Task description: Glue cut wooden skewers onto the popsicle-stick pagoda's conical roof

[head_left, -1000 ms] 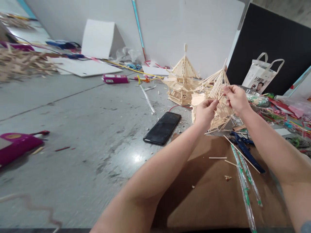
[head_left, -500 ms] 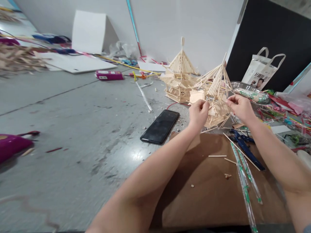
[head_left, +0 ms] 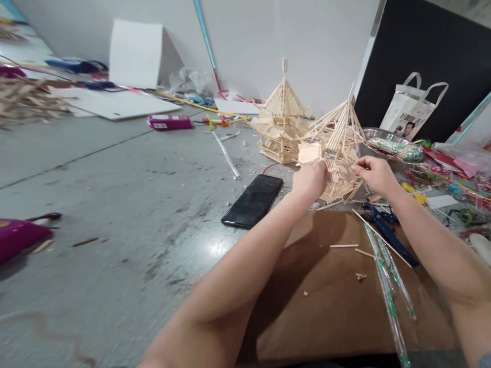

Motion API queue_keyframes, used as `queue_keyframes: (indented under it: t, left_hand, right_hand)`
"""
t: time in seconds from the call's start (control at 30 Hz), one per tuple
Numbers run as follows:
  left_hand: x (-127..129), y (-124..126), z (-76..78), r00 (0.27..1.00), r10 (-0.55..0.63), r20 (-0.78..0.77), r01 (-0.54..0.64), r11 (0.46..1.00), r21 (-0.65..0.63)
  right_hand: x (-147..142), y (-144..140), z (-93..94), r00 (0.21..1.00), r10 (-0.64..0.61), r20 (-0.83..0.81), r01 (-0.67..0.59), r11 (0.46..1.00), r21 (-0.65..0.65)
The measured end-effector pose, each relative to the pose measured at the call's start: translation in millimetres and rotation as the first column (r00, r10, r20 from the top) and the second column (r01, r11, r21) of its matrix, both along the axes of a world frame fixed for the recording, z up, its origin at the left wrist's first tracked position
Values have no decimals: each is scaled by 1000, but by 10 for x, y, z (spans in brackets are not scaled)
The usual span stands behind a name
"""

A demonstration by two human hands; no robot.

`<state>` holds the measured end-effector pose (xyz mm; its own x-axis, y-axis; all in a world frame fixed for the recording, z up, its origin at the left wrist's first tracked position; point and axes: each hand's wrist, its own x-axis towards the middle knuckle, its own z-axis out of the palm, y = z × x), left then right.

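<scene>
A pagoda-like model of thin wooden sticks [head_left: 341, 130], with a pointed roof of slanting sticks, stands ahead of me. My left hand [head_left: 310, 180] is closed at the model's left front side, just below a small pale flat panel [head_left: 310, 152]. Its fingertips are hidden behind the hand. On the opposite side my right hand [head_left: 374, 175] is pinched, thumb against finger, close to the lower sticks. Whatever lies in either pinch is too small or hidden to name. Behind and to the left rises a second, taller stick pagoda [head_left: 284, 120].
A black phone [head_left: 253, 201] lies left of the brown board [head_left: 326, 317]. Blue-handled cutters [head_left: 389, 235], loose sticks and plastic-wrapped sticks [head_left: 389, 296] rest on the board. At the right are a metal bowl [head_left: 395, 138], a white bag [head_left: 408, 112] and coloured scraps. A purple tool [head_left: 171, 121] lies farther left.
Both my hands have shifted slightly left and down along the front model, both still closed. The view has moved a little; the models stand as before.
</scene>
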<state>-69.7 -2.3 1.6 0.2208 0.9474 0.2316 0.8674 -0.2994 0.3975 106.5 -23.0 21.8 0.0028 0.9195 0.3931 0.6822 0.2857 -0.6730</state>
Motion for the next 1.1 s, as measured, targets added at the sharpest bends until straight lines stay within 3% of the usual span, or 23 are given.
queue_keyframes:
  t: [0.1,0.17,0.23,0.33,0.4,0.5,0.77,0.97,1.1]
  left_hand:
    - [12,-12,41,987,-8,163,3,1000,26]
    - [38,-29,71,921,-50,386,36,998,42]
    - [75,-52,95,772,-89,630,96,995,23]
    - [126,-100,128,465,-61,883,267,961,-74]
    - [140,-135,154,295,-11,956,402,909,-114]
    - [132,-168,193,157,40,987,515,849,-116]
    - [112,-160,215,25,45,999,607,793,-51]
    - [107,-148,214,52,45,998,589,805,-67]
    - [123,-124,190,44,48,998,590,805,-65]
  right_hand:
    - [-35,1,48,990,25,-137,-23,1000,15]
    - [-91,-12,104,968,44,-248,-44,999,7]
    - [-165,-35,175,937,50,-347,-61,998,-19]
    - [-275,-62,284,883,63,-464,-107,992,-69]
    - [-325,-63,341,853,81,-516,-159,981,-110]
    - [-364,-42,396,835,102,-540,-226,959,-169]
    - [-407,8,395,837,129,-531,-240,960,-145]
    - [-413,14,391,820,188,-540,-324,931,-169]
    - [-435,39,437,791,103,-602,-230,963,-137]
